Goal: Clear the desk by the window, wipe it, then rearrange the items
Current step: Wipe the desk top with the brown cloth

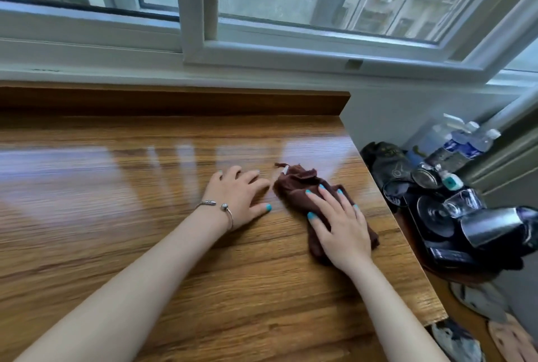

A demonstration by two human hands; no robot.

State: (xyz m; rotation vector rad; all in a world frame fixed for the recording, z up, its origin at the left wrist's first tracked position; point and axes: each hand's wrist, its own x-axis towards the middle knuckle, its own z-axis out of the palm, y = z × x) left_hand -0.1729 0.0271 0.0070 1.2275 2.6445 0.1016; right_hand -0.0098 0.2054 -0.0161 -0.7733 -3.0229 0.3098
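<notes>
Under a white-framed window, a glossy brown wood-grain desk [116, 216] fills the view. Left hand [237, 198] rests flat on the wood, fingers spread and relaxed, holding nothing, a silver bracelet [218, 207] at its wrist. Just to its right, touching the desk, lies a crumpled dark brown cloth [294, 190], thin, with a frayed corner. Right hand [337, 222] presses down on it with straight fingers. Soft and light, the cloth should bunch easily; gathering it at its middle would likely suit best. Further right, beyond the desk's edge, clear plastic water bottles [465, 140] and dark glassware [436, 210] sit clustered.
</notes>
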